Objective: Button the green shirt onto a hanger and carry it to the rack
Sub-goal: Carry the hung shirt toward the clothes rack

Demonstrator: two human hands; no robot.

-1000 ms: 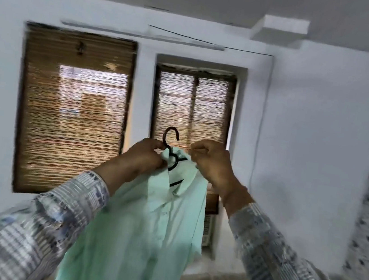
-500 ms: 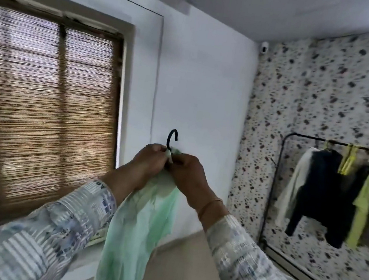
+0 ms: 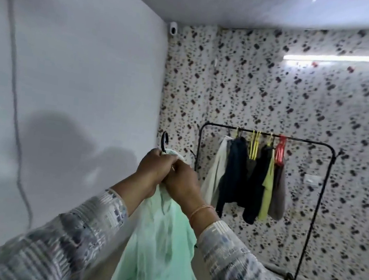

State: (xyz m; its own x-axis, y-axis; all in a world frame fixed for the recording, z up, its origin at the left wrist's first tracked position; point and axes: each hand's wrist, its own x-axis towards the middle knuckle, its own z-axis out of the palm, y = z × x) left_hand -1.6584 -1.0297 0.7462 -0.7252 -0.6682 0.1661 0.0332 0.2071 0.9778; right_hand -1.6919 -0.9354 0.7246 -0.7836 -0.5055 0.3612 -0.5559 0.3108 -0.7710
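Head view.

- Change: the window has swung out of sight and the clothes rack (image 3: 300, 141) now stands ahead, well apart. I judge the carry has begun.
- Left hand (image 3: 151, 170) and right hand (image 3: 182, 184), touching, both pinch the green shirt (image 3: 160, 242) at its collar, under the black hanger (image 3: 164, 140) hook.
- Hung garments (image 3: 239, 177) crowd the bar's left — nothing visible stands between.

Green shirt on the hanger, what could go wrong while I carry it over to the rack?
1. The left hand and right hand both pinch the green shirt at its collar, while the hook of the hanger stands free above them; the hanger might tip or slip out.
2. Clothes crowd the left part of the rack; hooking there could tangle. Its bare right stretch looks safer.
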